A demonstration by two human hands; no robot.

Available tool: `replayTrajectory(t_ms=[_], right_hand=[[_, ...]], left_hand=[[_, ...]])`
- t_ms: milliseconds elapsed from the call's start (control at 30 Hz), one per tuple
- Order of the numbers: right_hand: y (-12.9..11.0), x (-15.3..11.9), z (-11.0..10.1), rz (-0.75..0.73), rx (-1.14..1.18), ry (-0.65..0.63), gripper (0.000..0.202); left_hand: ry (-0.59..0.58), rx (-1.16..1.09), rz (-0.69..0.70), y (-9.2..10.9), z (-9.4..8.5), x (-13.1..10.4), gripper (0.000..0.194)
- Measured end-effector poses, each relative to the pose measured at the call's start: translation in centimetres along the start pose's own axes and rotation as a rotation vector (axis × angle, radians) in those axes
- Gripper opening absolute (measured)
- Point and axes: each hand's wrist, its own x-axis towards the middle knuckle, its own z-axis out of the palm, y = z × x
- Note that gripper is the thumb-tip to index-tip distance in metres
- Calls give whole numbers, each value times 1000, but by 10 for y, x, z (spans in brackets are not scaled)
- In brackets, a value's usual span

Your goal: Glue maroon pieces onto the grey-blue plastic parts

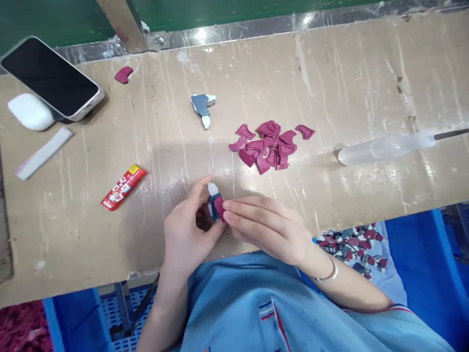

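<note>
My left hand (192, 227) is closed around a small dark blue-grey and white plastic part (213, 191) near the table's front edge. Its white end sticks up past the thumb and fingers. Against its side my right hand (267, 225) pinches a maroon plastic piece (219, 207) with the fingertips; whether the two are joined I cannot tell. Beyond the hands lies a similar grey-and-white part (202, 108). To its right is a loose pile of maroon pieces (269, 144).
A phone (51, 78) rests on a white case (30, 111) at left. Also there are a pale strip (44, 152), a red packet (123, 187) and a stray maroon piece (123, 75). A translucent bottle (384, 148) lies right. Below the edge, a blue bin (421, 259) stands by many mixed parts (353, 244).
</note>
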Motion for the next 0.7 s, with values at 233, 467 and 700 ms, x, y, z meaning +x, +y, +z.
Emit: replayTrajectory(t_ms=[233,467,700], right_hand=[[6,2,11,-23,23,16,22],[10,2,22,-3,90,73,16],[11,6,26,23,110,71,14]], left_hand=[[28,21,20,-2,3,-3,63],[46,35,13,0,4,-3,64],[99,-56,-16,1,5,-8,67]])
